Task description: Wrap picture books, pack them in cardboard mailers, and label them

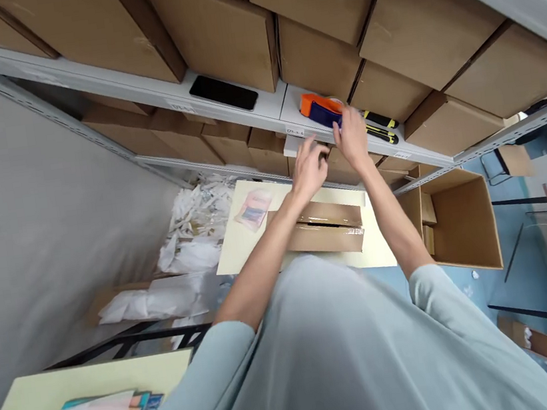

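Our right hand point(352, 134) at the orange-and-blue tape dispenser point(320, 111) on the shelf point(267, 103).
Its fingers meet the dispenser's near end, though we cannot tell whether they grip it; our left hand point(309, 168) is near, loosely curled and part-open, by the shelf edge. Yellow-and-black cutters point(386, 120) lie rightward, a black phone point(223, 92) leftward; below, a cardboard box point(328, 241) rests on the table point(235, 243).

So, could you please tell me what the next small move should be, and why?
I'd probably close the right hand around the tape dispenser and lift it off the shelf: the hand is right at it, and the box on the table shows a dark gap along its seam.
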Action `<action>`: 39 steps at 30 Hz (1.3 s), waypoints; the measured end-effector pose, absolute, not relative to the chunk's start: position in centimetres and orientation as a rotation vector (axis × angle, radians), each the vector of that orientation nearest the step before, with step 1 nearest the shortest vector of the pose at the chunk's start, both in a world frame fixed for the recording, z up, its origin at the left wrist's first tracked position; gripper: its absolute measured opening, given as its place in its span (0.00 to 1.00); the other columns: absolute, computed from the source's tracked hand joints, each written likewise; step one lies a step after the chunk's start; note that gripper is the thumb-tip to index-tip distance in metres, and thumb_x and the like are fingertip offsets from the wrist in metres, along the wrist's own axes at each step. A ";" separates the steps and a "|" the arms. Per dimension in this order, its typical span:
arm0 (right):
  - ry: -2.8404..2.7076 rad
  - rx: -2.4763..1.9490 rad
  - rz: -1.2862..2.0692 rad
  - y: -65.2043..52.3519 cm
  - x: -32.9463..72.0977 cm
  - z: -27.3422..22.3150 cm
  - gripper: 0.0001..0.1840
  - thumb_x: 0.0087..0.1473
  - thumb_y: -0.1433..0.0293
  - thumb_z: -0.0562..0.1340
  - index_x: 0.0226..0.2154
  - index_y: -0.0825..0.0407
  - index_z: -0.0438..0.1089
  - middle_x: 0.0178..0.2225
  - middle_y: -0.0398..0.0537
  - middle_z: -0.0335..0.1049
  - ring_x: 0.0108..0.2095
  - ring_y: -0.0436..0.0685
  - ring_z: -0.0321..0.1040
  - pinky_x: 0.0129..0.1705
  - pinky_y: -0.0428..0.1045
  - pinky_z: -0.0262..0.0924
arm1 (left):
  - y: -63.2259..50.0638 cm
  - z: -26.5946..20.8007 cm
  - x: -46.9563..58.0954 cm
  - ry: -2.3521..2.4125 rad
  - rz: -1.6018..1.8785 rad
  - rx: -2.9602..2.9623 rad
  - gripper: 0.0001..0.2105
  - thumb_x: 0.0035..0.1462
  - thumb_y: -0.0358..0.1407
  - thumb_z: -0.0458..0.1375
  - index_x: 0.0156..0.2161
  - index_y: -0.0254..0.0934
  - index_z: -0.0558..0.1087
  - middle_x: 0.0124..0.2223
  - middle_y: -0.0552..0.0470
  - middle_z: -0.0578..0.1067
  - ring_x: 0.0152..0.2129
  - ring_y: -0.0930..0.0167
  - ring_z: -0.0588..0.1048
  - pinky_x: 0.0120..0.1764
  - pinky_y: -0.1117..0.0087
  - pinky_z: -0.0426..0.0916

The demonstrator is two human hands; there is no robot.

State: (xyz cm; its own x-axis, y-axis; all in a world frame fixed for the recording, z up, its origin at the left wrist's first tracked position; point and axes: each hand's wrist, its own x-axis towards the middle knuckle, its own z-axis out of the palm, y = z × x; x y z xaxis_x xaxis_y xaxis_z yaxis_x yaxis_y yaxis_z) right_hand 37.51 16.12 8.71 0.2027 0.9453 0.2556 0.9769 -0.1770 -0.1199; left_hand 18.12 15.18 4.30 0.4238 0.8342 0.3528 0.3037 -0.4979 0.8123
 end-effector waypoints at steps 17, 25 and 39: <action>-1.533 -1.634 0.736 4.6 28.7 7.4 0.41 0.71 0.33 0.60 0.67 0.47 0.70 0.59 0.58 0.81 0.61 0.69 0.77 0.70 0.65 0.73 | 5.0 3.7 8.9 0.934 1.265 1.375 0.14 0.71 0.40 0.67 0.58 0.41 0.78 0.52 0.45 0.85 0.48 0.66 0.86 0.54 0.64 0.83; -1.203 -1.499 1.015 -7.3 18.8 5.6 0.39 0.70 0.34 0.63 0.67 0.43 0.72 0.61 0.54 0.80 0.66 0.66 0.75 0.75 0.61 0.68 | -2.6 3.0 2.8 0.959 1.166 1.328 0.15 0.70 0.49 0.72 0.50 0.41 0.81 0.47 0.48 0.84 0.43 0.67 0.85 0.51 0.63 0.84; -1.298 -1.648 1.094 -7.7 15.8 6.6 0.44 0.64 0.25 0.60 0.57 0.44 0.79 0.57 0.54 0.86 0.59 0.70 0.82 0.67 0.64 0.76 | -1.6 6.4 -4.3 1.024 1.081 1.401 0.20 0.65 0.53 0.72 0.56 0.47 0.83 0.52 0.46 0.83 0.54 0.57 0.83 0.59 0.55 0.81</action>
State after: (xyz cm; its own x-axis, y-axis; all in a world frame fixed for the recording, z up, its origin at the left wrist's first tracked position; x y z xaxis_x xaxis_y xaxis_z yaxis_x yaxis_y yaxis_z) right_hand 15.84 -7.65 6.64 0.1175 0.9788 -0.1677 0.3313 -0.1978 -0.9226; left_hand -4.30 -1.65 6.40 0.2272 0.9704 0.0822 0.0297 -0.0913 0.9954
